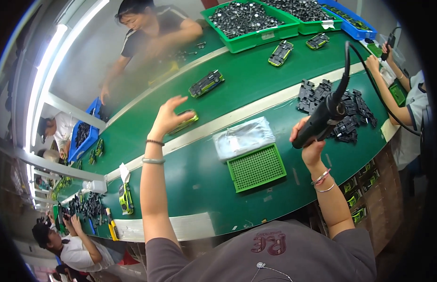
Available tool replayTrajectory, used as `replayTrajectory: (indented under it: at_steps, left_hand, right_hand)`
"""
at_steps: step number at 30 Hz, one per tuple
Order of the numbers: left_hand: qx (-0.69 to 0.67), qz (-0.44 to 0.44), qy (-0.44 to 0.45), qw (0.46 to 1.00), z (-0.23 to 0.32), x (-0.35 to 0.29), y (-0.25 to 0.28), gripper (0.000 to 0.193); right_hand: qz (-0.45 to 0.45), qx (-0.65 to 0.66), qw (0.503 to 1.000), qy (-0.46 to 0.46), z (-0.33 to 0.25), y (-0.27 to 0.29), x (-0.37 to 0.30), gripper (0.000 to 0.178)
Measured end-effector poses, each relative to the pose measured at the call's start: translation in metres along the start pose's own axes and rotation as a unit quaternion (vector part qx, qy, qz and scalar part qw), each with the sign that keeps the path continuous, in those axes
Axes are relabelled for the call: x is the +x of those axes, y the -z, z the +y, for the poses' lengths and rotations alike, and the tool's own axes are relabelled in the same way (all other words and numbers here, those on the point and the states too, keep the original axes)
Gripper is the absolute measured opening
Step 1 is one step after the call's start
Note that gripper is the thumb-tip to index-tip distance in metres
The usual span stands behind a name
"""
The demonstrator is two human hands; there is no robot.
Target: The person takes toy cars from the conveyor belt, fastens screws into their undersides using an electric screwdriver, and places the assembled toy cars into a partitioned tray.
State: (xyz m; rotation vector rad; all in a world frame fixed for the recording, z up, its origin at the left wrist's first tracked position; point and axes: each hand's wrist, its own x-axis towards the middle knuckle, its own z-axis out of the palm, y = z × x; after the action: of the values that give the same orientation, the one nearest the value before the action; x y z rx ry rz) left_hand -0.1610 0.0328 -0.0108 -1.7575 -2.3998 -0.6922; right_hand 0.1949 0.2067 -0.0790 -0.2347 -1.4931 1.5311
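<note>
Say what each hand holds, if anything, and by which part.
Right hand: black corded tool, by its body. Left hand: open by green car, no hold visible.

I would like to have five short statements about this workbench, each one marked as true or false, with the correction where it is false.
1. The right hand holds a black corded power tool. True.
2. The left hand grips the same tool. False: it is apart from it, fingers spread, close to a green toy car; whether they touch cannot be told.
3. The green perforated tray lies nearer to the person than the plastic-wrapped packet. True.
4. The loose black plastic parts beside the power tool lie left of the tray. False: they lie to its right.
5. Both wrists wear bracelets. True.
</note>
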Motion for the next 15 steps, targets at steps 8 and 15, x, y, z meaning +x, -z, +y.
replayTrajectory:
  at_steps: [8,15]
  left_hand:
    - [-0.076,0.015,-0.109,0.991,0.067,0.072,-0.023,0.024]
    - [-0.011,-0.112,-0.089,0.99,0.093,0.096,-0.112,0.04]
  right_hand:
    - [-0.028,-0.018,0.999,-0.01,-0.005,-0.001,0.002,0.091]
    - [-0.002,0.005,1.0,-0.007,-0.004,-0.004,-0.001,0.089]
